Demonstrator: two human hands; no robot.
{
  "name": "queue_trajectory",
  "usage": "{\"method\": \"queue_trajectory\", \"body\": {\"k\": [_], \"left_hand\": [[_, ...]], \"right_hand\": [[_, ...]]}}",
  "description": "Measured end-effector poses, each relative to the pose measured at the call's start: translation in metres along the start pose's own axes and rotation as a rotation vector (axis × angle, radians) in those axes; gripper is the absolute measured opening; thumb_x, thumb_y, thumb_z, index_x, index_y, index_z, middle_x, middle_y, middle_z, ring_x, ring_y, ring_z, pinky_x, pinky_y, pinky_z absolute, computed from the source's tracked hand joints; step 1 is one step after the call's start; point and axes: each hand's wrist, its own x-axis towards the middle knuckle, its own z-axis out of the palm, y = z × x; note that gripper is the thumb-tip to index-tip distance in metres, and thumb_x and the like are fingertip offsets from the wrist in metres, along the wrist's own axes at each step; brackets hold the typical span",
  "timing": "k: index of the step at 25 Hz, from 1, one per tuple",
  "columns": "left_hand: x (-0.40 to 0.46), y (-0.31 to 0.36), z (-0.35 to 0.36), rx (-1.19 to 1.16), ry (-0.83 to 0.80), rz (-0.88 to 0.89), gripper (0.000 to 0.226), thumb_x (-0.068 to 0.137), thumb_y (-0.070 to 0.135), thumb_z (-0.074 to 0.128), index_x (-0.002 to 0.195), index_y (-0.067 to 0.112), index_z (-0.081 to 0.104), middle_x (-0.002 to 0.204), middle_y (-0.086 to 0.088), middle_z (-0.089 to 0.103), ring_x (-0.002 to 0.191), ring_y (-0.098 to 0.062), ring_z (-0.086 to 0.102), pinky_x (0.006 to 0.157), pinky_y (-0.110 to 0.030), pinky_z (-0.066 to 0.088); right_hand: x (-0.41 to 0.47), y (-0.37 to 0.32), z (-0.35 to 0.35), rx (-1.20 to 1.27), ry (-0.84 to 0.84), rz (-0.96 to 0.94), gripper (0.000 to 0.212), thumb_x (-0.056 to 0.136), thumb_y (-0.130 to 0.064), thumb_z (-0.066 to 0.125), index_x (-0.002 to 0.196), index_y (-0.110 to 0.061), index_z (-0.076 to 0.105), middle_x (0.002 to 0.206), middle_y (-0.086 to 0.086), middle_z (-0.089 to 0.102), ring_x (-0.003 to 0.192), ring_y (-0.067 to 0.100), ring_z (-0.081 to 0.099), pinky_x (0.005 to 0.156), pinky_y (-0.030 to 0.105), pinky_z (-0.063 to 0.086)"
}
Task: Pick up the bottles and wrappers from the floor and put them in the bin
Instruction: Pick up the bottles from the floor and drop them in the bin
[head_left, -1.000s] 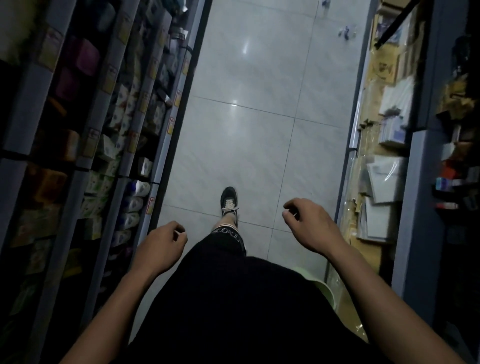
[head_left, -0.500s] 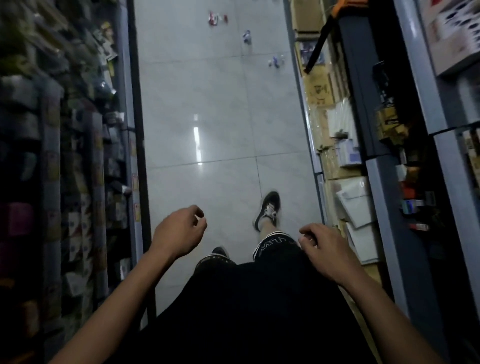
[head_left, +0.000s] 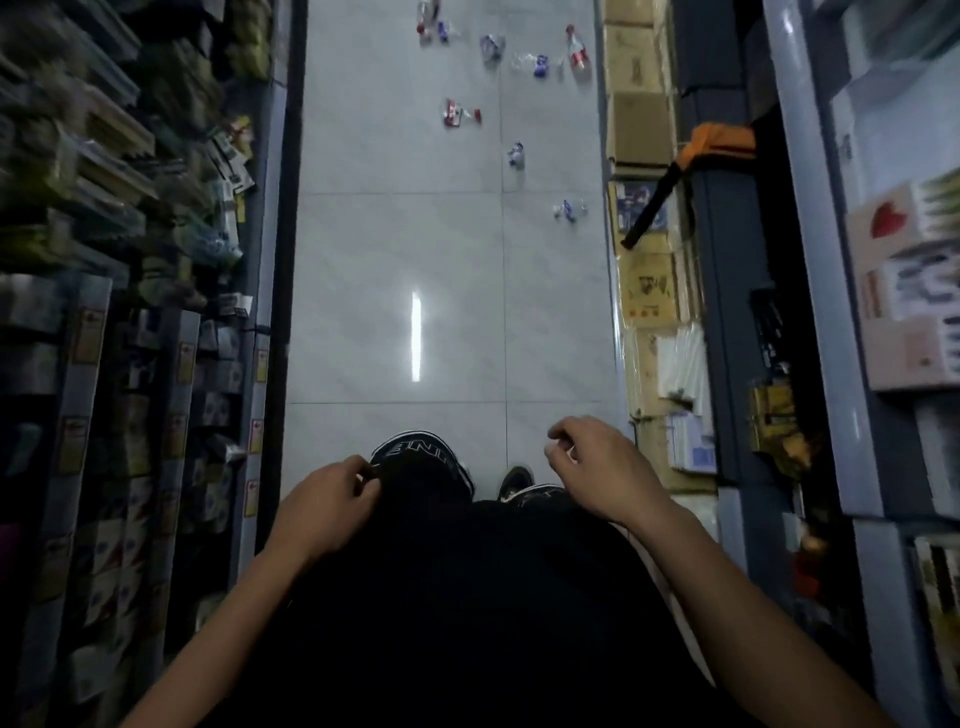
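Several bottles and wrappers lie far ahead on the pale tiled floor (head_left: 395, 270) of a shop aisle. Nearest is a small clear and blue wrapper (head_left: 569, 210), then a blue and white one (head_left: 515, 154), a red and white wrapper (head_left: 458, 113), and a bottle with a red label (head_left: 576, 49) beside the right-hand boxes. More litter (head_left: 491, 47) lies at the top edge. My left hand (head_left: 327, 506) and my right hand (head_left: 597, 467) hang loosely curled over my dark shorts, holding nothing. No bin is visible.
Stocked shelves (head_left: 156, 322) line the left of the aisle. Cardboard boxes (head_left: 641, 130) and stacked paper goods (head_left: 675, 374) line the right, with an orange and black tool (head_left: 675, 171) leaning out over them. My shoe (head_left: 514, 480) rests on the tiles.
The view has swung forward down the aisle, bringing more litter into sight. My legs have stepped forward. Both hands stay empty near my thighs.
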Motion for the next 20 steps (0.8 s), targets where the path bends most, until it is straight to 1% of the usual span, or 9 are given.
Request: {"method": "queue_trajectory", "body": {"k": [3,6,8,13,16,18,20], "left_hand": [[0.039,0.003,-0.030,-0.057,-0.013,-0.098,0.028,0.098,0.047,0.051,0.116,0.031,0.065,0.098,0.011,0.071,0.088,-0.013,0.067,0.077,-0.034,0.054],[0.096,0.006,-0.068,-0.088,-0.029,-0.115,0.030,0.098,0.046,0.051,0.120,0.029,0.065,0.101,0.010,0.071,0.089,-0.012,0.066,0.069,-0.031,0.050],[0.148,0.011,-0.108,-0.099,-0.034,-0.113,0.032,0.098,0.045,0.050,0.120,0.028,0.065,0.101,0.010,0.071,0.088,-0.012,0.065,0.069,-0.030,0.050],[0.273,0.044,-0.221,-0.051,0.003,-0.030,0.031,0.096,0.045,0.049,0.118,0.030,0.065,0.105,0.010,0.073,0.093,-0.015,0.067,0.076,-0.032,0.053],[0.346,0.081,-0.286,0.006,0.026,0.055,0.030,0.096,0.043,0.049,0.117,0.029,0.065,0.107,0.008,0.073,0.096,-0.019,0.066,0.077,-0.034,0.052],[0.396,0.113,-0.324,0.023,0.041,0.087,0.030,0.096,0.043,0.048,0.117,0.030,0.065,0.105,0.011,0.072,0.096,-0.019,0.066,0.078,-0.035,0.053],[0.443,0.143,-0.354,0.020,0.054,0.105,0.031,0.096,0.045,0.046,0.118,0.032,0.064,0.104,0.014,0.071,0.095,-0.017,0.065,0.080,-0.036,0.055]], "right_hand": [[0.084,-0.027,-0.047,-0.025,-0.032,-0.041,0.036,0.097,-0.044,0.048,0.123,-0.025,0.064,0.109,-0.008,0.065,0.098,0.013,0.062,0.086,0.037,0.054],[0.159,-0.060,-0.087,-0.044,-0.029,-0.064,0.036,0.099,-0.043,0.048,0.124,-0.024,0.064,0.110,-0.007,0.065,0.098,0.013,0.062,0.085,0.036,0.053],[0.207,-0.082,-0.115,-0.034,-0.010,-0.035,0.035,0.099,-0.043,0.049,0.124,-0.024,0.064,0.110,-0.007,0.066,0.098,0.013,0.062,0.085,0.037,0.053],[0.283,-0.109,-0.172,-0.004,0.019,0.069,0.028,0.098,-0.040,0.055,0.119,-0.026,0.066,0.106,-0.009,0.065,0.091,0.007,0.061,0.081,0.032,0.052],[0.316,-0.109,-0.205,0.032,0.035,0.143,0.024,0.098,-0.038,0.056,0.116,-0.026,0.067,0.103,-0.010,0.063,0.091,0.007,0.061,0.083,0.034,0.053],[0.343,-0.104,-0.231,0.067,0.059,0.197,0.022,0.098,-0.037,0.057,0.116,-0.027,0.066,0.101,-0.012,0.061,0.090,0.005,0.060,0.083,0.034,0.054],[0.376,-0.101,-0.255,0.084,0.069,0.204,0.022,0.098,-0.035,0.058,0.115,-0.027,0.067,0.099,-0.014,0.060,0.088,0.001,0.058,0.080,0.031,0.051]]}}
